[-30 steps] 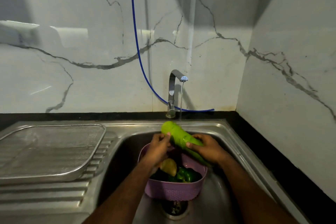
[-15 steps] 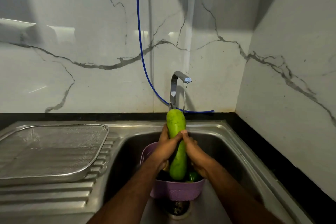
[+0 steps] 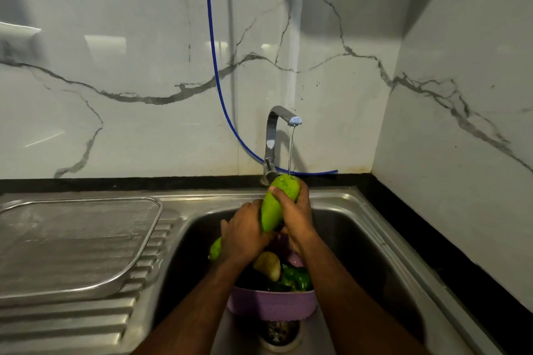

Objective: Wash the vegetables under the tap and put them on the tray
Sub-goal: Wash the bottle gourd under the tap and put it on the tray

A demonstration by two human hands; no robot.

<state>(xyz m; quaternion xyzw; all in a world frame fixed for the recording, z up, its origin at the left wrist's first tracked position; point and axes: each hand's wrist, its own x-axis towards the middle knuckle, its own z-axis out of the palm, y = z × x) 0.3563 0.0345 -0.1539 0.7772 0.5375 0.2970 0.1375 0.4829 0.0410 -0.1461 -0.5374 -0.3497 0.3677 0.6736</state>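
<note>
Both hands grip one long green gourd (image 3: pixel 272 210) in the head view, holding it steeply tilted over the sink (image 3: pixel 360 228) so that its rounded upper end sits right under the thin stream from the tap (image 3: pixel 277 135). Fingers of the right hand (image 3: pixel 294 215) curl round the gourd near that wet top, while the left hand (image 3: pixel 245 235) wraps its lower half; the narrow tail pokes out below the left wrist. Beneath the forearms a purple basket (image 3: pixel 272 304) stands in the basin over the drain, with a yellowish vegetable (image 3: pixel 268 265) and green peppers (image 3: pixel 297 279) inside (something dark too, hard to name). Left of the basin, the mesh tray (image 3: pixel 78 242) rests on the ribbed drainboard.
</note>
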